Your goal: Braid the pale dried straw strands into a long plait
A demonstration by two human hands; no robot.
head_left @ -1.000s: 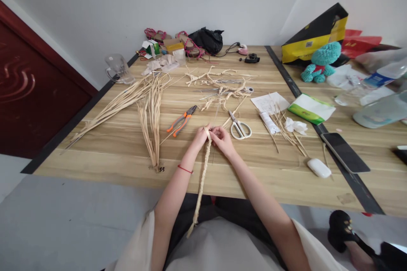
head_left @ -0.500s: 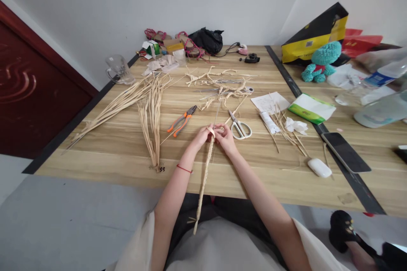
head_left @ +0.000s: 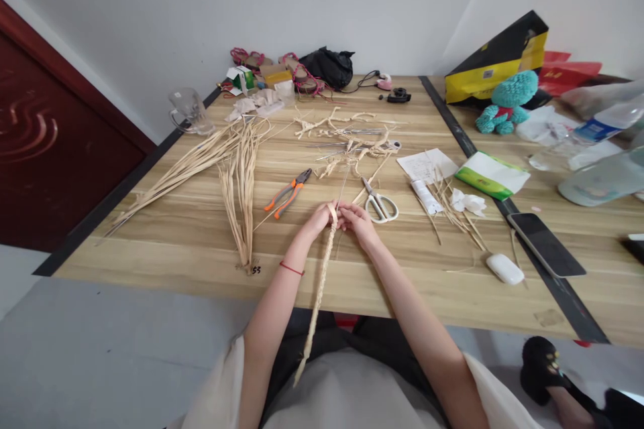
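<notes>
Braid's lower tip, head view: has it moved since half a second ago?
Yes: the braid's lower tip has swung left in the picture, judged against the black number on the table.

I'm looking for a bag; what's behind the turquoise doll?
Behind the doll is a black-and-yellow bag. The doll covers part of the bag's lower side, so that part cannot be seen.

Craft workspace, wood-grain table (head_left: 176,255), straw bundles (head_left: 245,181), pliers (head_left: 301,179), scissors (head_left: 373,194)

Wooden table (head_left: 191,255): pliers (head_left: 296,184), scissors (head_left: 373,196), straw (head_left: 245,177), perhaps tube (head_left: 426,196).
</notes>
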